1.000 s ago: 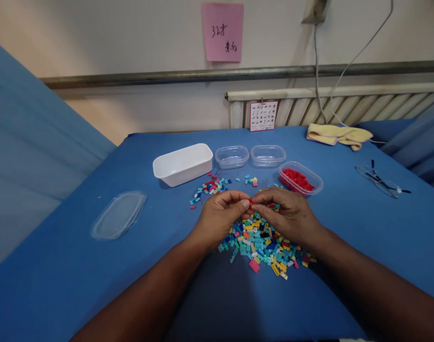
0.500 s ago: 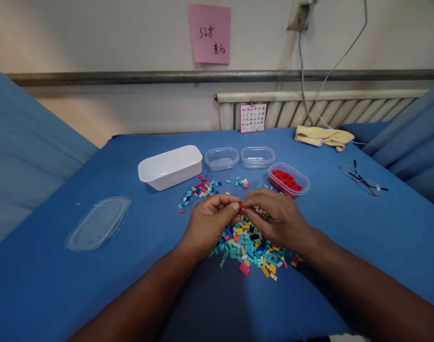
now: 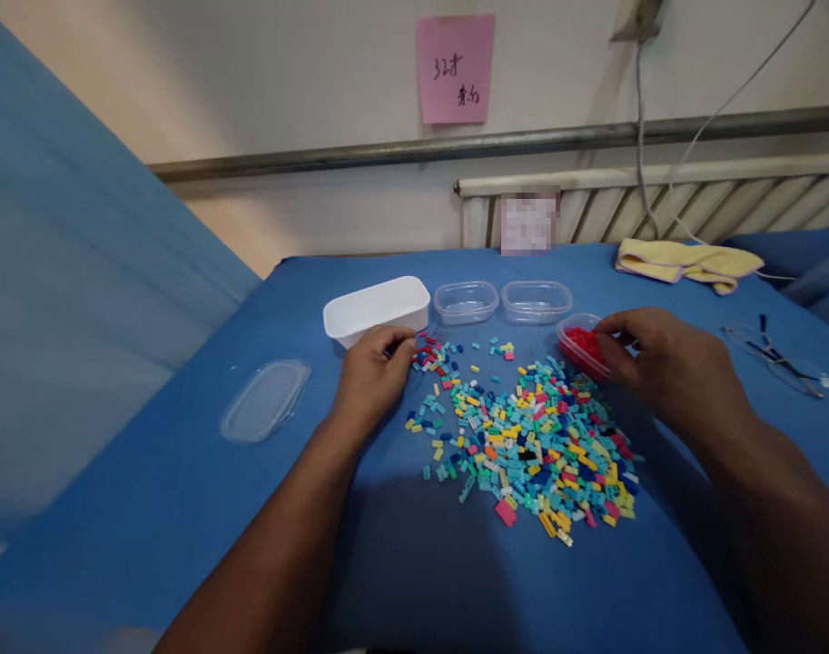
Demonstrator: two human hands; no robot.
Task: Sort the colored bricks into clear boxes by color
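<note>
My left hand (image 3: 377,372) is at the left edge of a heap of small toy building bricks (image 3: 529,445). Its thumb and forefinger are pinched close beside a few red bricks (image 3: 426,349), and whatever lies between the tips cannot be made out. On the right, my right hand (image 3: 659,363) reaches over the rim of a clear plastic tub (image 3: 599,371) holding red bricks (image 3: 583,341). Its thumb and fingers are drawn together there, and anything they grip is hidden. The heap mixes turquoise, yellow, blue, pink and other colours.
Behind the heap stand a white bin (image 3: 377,304) and two clear tubs, one left (image 3: 466,303) and one right (image 3: 537,302). A clear lid (image 3: 267,401) lies at left. Eyeglasses (image 3: 782,356) and a yellow cloth (image 3: 687,262) are at right.
My hands have parted from over the heap, where they met at a small red piece. The left went to the red bricks by the white bin, the right to the red tub. The view shifted left.
</note>
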